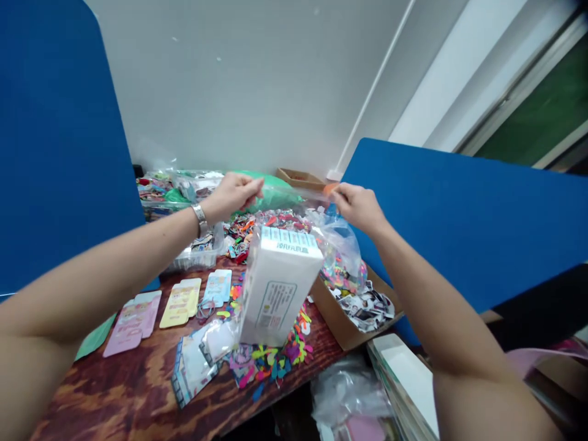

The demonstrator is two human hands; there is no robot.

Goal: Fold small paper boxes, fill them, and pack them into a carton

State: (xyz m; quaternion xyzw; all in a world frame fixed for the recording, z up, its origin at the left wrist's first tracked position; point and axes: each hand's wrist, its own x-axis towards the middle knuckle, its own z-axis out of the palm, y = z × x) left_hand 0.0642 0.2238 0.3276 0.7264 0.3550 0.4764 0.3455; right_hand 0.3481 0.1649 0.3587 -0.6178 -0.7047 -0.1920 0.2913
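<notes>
**Blue screens (59, 135) frame a bag lifted between two hands**

Pastel card packets (179, 303) lie in loose rows on the wooden counter (92, 398), with colourful cut-out pieces (275, 361) scattered beside them. The left arm reaches across, a metal wristwatch (199, 215) on its wrist, and the left hand (232, 196) is raised, fingers (252, 191) pinched closed, apparently on the edge of the clear plastic bag (342, 242). That bag hangs just behind a white box (275, 285) standing tilted on the counter. The right hand (361, 208) is raised too, its fingers (337, 193) gripping the upper edge, which keeps the film taut above the clutter. Further right, a cardboard box (342, 318) holds photo cards (367, 309).
</notes>
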